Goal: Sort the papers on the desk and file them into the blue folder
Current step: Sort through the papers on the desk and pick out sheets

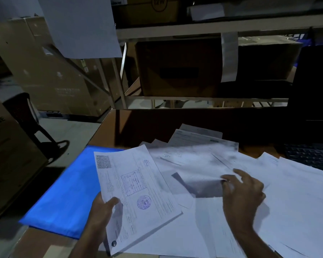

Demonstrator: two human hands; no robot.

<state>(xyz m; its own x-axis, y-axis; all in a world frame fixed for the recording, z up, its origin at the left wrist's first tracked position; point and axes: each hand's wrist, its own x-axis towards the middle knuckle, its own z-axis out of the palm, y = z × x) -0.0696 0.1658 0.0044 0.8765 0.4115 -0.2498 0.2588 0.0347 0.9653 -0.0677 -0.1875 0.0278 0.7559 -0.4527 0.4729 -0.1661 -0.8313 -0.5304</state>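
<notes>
On the desk's [108,127] left, one blue folder [63,192] is lying flat — the left hand [103,207] is gripping one stamped sheaf [134,190] beside it, the right hand [242,190] is pinching one blurred sheet [198,175] among scattered papers [296,202] — too many to count.

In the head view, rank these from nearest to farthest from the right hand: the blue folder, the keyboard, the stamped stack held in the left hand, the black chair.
From the right hand:
1. Stamped stack, just to its left, gripped by the left hand.
2. Keyboard, up and right at the desk's far side.
3. Blue folder, at the desk's left edge.
4. Black chair, off the desk, far left.
</notes>
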